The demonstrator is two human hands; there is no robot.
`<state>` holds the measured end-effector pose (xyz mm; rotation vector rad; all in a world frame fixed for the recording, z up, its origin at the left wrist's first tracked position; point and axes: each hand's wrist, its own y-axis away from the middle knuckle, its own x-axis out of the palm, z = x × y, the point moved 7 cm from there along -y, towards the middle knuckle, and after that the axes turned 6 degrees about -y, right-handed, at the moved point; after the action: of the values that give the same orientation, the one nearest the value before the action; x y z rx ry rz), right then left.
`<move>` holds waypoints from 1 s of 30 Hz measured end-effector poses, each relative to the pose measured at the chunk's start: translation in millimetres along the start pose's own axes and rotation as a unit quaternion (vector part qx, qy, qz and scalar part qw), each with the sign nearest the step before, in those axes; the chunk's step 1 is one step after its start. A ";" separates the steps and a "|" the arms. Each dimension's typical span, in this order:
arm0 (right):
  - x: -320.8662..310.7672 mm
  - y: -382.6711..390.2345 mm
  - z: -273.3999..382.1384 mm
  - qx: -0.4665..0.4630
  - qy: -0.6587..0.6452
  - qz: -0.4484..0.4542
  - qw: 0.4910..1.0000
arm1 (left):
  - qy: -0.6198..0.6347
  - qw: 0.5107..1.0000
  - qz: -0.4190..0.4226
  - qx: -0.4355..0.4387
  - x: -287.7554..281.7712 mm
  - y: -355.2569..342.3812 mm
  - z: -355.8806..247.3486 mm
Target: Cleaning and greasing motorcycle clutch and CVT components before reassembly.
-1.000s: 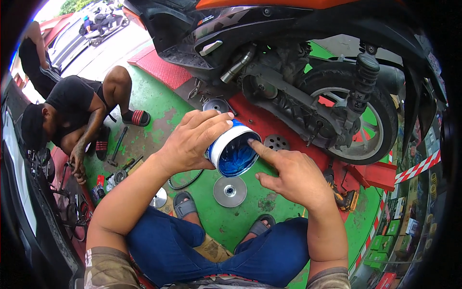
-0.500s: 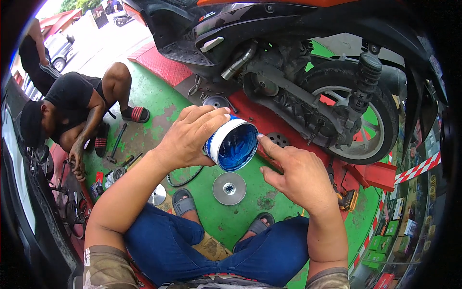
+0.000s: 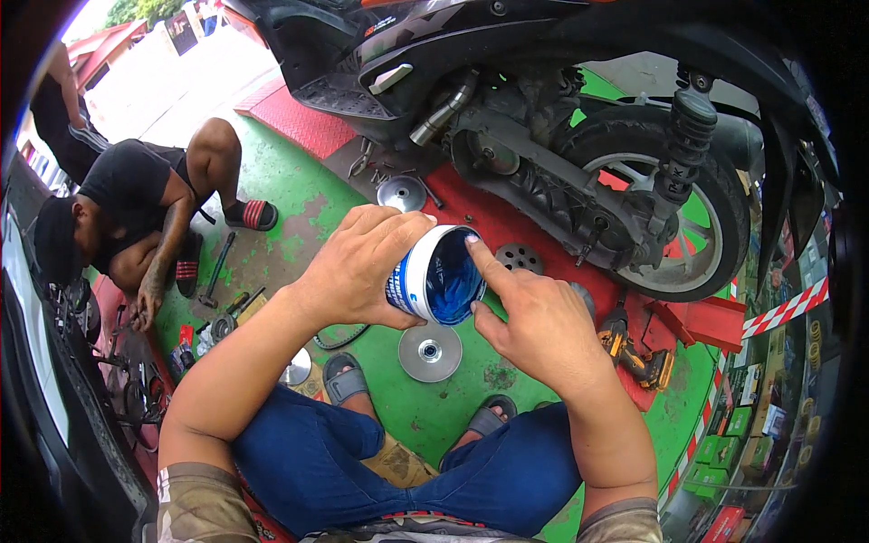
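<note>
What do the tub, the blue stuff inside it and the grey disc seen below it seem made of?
Tub: probably plastic, from its smooth white rim, though coated metal is possible.
Blue stuff: a thick, glossy paste, perhaps grease, shown by shiny smears.
Grey disc: apparently bare metal, from its dull sheen.

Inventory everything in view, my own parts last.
Tub: one, white and blue, centre
Paste: one mass, blue, inside tub
Scooter: one, mostly black, ahead
Platform: one, red, beneath scooter
Floor: one, mostly green, below
Round metal parts: at least four, grey, nearby
Cordless drill: one, yellow and black, right
Hammer: one, dark, left
Boxes: many, several green, far right
People: two, dark clothing, left
Sandals: two, grey, below tub
Left fingers: one set, bare, around tub
Right fingers: one set, bare, at tub's mouth
</note>
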<state>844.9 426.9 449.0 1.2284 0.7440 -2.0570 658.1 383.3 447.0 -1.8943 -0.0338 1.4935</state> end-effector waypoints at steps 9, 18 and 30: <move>1.9 0.2 -3.9 0.025 0.029 -0.015 0.999 | 0.001 1.000 0.014 -0.007 -1.5 1.5 0.7; 28.6 -7.7 -19.5 0.053 -0.376 0.057 0.923 | -0.014 1.000 0.018 -0.003 4.3 1.5 -0.2; 30.0 -6.5 -7.7 0.142 -0.793 0.151 0.573 | -0.018 1.000 0.017 0.002 9.7 -3.3 -6.7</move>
<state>833.0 430.0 419.7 -0.6528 -0.6557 -1.9970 668.3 386.5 441.2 -1.8736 -0.0148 1.5498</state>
